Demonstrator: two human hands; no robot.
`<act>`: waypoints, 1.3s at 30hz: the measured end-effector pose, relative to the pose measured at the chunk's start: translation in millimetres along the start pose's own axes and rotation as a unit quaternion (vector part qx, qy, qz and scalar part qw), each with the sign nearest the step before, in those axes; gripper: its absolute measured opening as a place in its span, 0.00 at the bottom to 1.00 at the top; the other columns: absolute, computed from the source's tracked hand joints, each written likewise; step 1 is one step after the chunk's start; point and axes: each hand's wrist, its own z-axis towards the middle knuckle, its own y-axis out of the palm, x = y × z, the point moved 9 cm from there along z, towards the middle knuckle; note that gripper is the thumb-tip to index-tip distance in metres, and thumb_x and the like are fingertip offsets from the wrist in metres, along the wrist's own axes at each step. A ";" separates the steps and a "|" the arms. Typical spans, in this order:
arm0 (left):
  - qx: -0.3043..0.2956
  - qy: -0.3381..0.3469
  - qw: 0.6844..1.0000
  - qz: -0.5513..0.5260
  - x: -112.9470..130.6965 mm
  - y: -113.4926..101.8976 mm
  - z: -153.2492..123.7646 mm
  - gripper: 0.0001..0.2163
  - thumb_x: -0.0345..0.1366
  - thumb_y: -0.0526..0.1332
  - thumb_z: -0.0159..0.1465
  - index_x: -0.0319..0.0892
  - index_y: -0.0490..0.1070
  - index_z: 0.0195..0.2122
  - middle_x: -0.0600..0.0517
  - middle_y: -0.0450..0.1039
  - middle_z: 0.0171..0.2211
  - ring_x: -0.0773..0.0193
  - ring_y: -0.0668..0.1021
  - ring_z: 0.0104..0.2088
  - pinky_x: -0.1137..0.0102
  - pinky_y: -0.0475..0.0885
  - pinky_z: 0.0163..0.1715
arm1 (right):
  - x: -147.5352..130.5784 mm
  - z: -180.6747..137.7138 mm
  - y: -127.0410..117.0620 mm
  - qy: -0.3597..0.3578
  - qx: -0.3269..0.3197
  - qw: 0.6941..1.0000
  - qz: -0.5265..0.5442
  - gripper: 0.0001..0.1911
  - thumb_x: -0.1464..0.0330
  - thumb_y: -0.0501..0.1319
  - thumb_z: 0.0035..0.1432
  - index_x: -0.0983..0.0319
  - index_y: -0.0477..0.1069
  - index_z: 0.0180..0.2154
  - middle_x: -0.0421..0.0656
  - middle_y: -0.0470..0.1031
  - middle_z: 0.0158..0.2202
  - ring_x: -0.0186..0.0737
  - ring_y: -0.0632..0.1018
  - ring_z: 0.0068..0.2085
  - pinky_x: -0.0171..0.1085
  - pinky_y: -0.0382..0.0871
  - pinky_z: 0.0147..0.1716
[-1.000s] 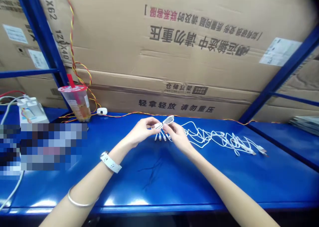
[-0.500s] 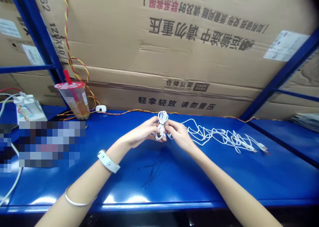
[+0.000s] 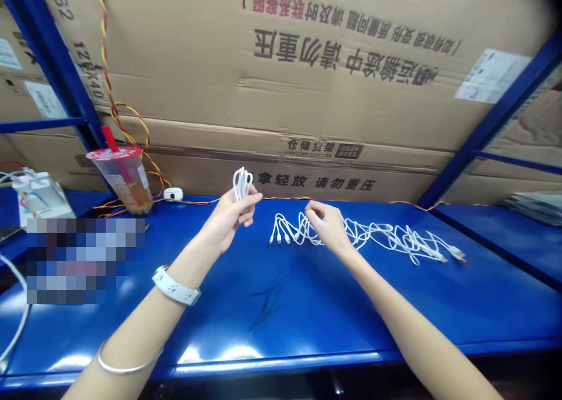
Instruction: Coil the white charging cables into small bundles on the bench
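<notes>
My left hand (image 3: 230, 215) is closed around a coiled white charging cable (image 3: 242, 183), whose loops stick up above the fingers. Whether a tie still circles the coil cannot be seen behind the fingers. My right hand (image 3: 327, 227) is apart from it, above the loose white cables (image 3: 377, 233), with thumb and fingertips pinched together. Anything in that pinch is too small to make out. The loose cables lie tangled on the blue shelf top, small plugs to the left and larger plugs to the right. Thin black strands (image 3: 268, 297) lie on the surface between my forearms.
A drink cup (image 3: 123, 180) with a red straw stands at the back left, beside a small white case (image 3: 173, 194). A red-and-yellow twisted wire (image 3: 202, 201) runs along the rear edge. Behind stands a large cardboard box (image 3: 197, 66) between blue posts. A blurred-out patch covers the left.
My hands have parted. My left hand has moved left and up with the coiled cable, while my right hand has let go of the coil and stayed near the loose cables.
</notes>
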 end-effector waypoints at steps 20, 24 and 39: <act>-0.177 -0.151 0.962 0.139 -30.6 16.7 -11.1 0.12 0.40 0.66 0.53 0.36 0.70 0.28 0.57 0.64 0.20 0.78 0.58 0.16 0.77 0.55 0.17 | -58.3 -20.0 -22.8 -0.211 0.012 0.977 0.006 0.08 0.71 0.57 0.60 0.61 0.74 0.32 0.42 0.75 0.28 0.36 0.71 0.28 0.36 0.65 0.31; -0.208 -0.155 0.919 0.296 -35.9 2.0 -7.2 0.13 0.42 0.65 0.53 0.38 0.67 0.22 0.57 0.61 0.16 0.74 0.60 0.16 0.75 0.55 0.17 | -58.2 -29.2 -5.8 -0.244 -0.060 0.968 -0.014 0.09 0.73 0.56 0.60 0.62 0.75 0.32 0.42 0.74 0.25 0.36 0.70 0.27 0.35 0.64 0.30; -0.155 -0.124 0.973 0.114 -29.9 -5.0 2.6 0.19 0.48 0.61 0.59 0.39 0.71 0.44 0.56 0.64 0.23 0.75 0.62 0.18 0.78 0.59 0.18 | -29.7 -45.6 49.8 -0.135 -0.344 0.929 0.032 0.11 0.67 0.56 0.60 0.60 0.78 0.33 0.41 0.80 0.32 0.38 0.77 0.32 0.36 0.67 0.36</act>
